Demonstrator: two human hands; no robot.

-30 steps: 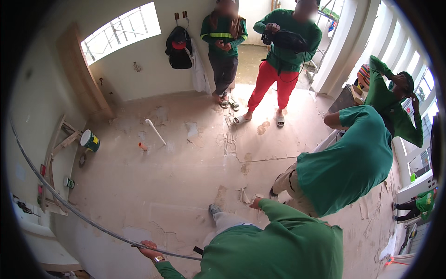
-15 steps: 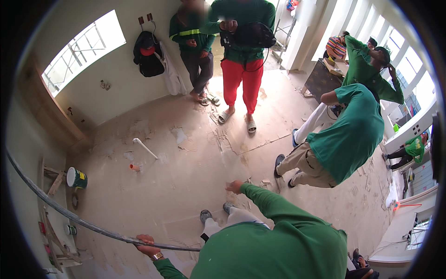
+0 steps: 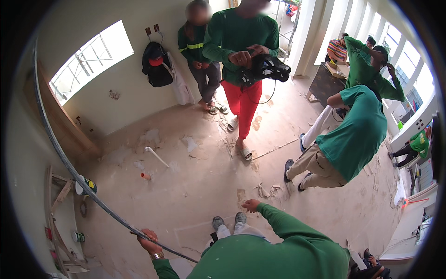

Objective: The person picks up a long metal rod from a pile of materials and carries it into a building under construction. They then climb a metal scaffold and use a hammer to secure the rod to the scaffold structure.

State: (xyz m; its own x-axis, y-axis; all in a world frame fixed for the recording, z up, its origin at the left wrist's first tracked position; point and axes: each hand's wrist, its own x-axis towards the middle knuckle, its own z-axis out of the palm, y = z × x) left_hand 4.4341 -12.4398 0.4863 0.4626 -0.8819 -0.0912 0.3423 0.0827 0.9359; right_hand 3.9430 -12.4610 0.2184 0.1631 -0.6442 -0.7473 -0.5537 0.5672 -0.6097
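A long grey pipe arcs down the left of the room and into my left hand, which is wrapped around it; my right hand hangs out over the floor, fingers loosely bent and parted, nothing visible between them. With only one hand bearing the pipe, a turn of that wrist could, I judge, swing its upper length into the wood panel or knock the bucket it crosses in view; I cannot tell whether they touch. A wider sweep might catch the person in red trousers, facing me with one foot forward, and the torn scraps beyond my right hand could trip a step. Underfoot, the floor is pale brown, dusty and scuffed, with peeled patches. A wooden frame leans by the left wall; rightward come a window, a white pipe stub, a shorter orange stub and a black bag hung from hooks. At right, a co-worker in a teal shirt bends forward, near a dark table and bright, slatted openings.
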